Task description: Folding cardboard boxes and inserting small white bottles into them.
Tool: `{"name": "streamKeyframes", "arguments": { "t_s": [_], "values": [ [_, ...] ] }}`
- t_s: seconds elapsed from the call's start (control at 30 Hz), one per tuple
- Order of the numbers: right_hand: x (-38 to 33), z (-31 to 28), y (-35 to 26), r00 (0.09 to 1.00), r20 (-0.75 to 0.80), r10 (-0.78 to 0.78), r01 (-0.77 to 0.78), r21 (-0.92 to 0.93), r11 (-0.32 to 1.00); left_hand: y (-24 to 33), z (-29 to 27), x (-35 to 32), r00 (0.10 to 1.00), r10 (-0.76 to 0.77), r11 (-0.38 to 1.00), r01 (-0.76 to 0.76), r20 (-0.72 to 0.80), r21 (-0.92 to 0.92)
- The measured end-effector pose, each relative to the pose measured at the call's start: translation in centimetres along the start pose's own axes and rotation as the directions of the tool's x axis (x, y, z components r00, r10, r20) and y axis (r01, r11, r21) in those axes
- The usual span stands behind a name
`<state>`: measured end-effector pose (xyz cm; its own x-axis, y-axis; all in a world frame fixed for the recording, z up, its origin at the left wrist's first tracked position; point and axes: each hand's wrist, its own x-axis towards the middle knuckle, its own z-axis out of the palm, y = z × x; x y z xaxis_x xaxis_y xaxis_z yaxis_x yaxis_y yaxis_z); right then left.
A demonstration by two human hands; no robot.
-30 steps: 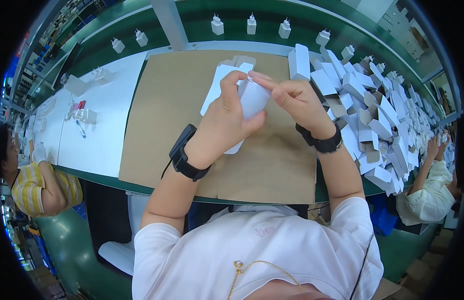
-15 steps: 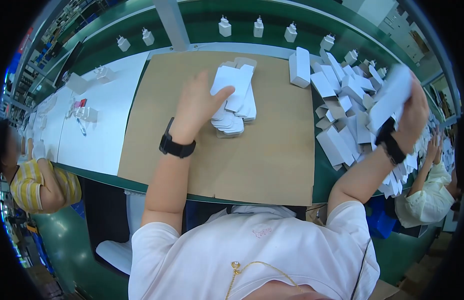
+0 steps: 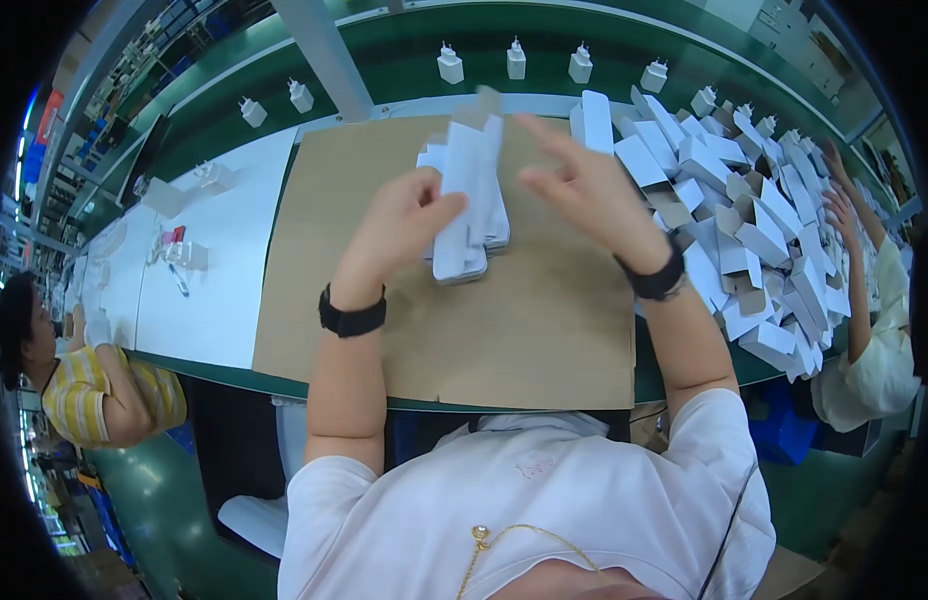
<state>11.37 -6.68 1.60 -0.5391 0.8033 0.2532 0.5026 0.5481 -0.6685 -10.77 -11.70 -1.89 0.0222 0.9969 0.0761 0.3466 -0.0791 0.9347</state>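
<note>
Flat, folded white cartons (image 3: pixel 498 218) lie in an uneven stack on the brown cardboard sheet before me. My left hand (image 3: pixel 406 220) is closed at the stack's left side, thumb and fingers gripping a narrow, flat white carton (image 3: pixel 456 190) that stands over the pile, its far end smeared by motion. To the right of the stack hovers my right hand (image 3: pixel 592 195), empty, with fingers apart and pointing toward the carton. The right fingertips are slightly blurred.
A large heap of formed white boxes (image 3: pixel 754 230) covers the table's right side; another person's hands (image 3: pixel 842 205) reach there. The brown cardboard sheet (image 3: pixel 524 340) lies under my work. Several white plug adapters (image 3: pixel 516 60) stand along the green ledge. At left, a person in yellow stripes (image 3: pixel 109 395) sits.
My right hand has come back from the heap to beside the stack, without the white box it held. My left hand has closed on a flat carton and lifted it.
</note>
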Motion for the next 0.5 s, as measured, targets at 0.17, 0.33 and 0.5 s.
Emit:
{"name": "streamKeyframes", "arguments": {
  "t_s": [0.17, 0.33, 0.5],
  "values": [
    [-0.3, 3.6, -0.4, 0.995, -0.082, -0.054, 0.078, 0.327, 0.942, 2.3, 2.1, -1.2, 0.995, 0.02, 0.997, -0.013, 0.097, -0.071],
    [0.7, 2.4, 0.7, 0.998, -0.035, -0.044, 0.056, 0.55, 0.834, 1.4, 3.5, -1.0, 0.965, 0.263, 0.965, -0.263, 0.012, -0.021],
    [0.0, 2.2, -0.4, 0.998, -0.059, -0.026, 0.039, 0.23, 0.973, 1.6, 5.0, -1.5, 0.973, 0.229, 0.92, -0.216, 0.003, -0.327]
  ]
}}
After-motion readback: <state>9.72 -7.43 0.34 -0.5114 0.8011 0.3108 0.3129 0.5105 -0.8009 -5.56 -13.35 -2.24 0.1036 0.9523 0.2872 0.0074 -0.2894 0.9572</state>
